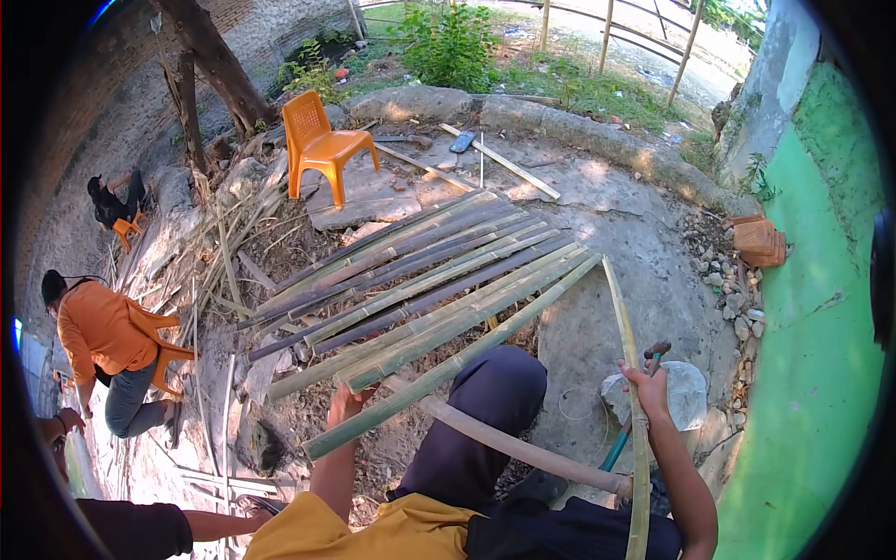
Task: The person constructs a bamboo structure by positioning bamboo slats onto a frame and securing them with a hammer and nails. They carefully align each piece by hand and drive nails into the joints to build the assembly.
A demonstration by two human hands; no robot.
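My left hand [347, 405] is closed round the near end of a wide split bamboo strip [448, 329], just beyond a long green strip [439, 369] that slants past it. On the right, my right hand [646, 385] grips a narrow bamboo strip [618, 308] standing lengthwise beside me. A tool with a brown tip and green handle [616, 448] lies at that same hand; whether the fingers also hold it is unclear. More split strips [411, 266] are spread side by side ahead of me. A round bamboo pole [523, 450] crosses by my knee.
An orange chair [327, 145] stands ahead, near a blue phone-like object [462, 141]. A pale stone block [686, 397] sits at right, with bricks [758, 241] by the green wall [821, 327]. One person in orange [107, 327] sits left; another person's arm [219, 525] reaches in below.
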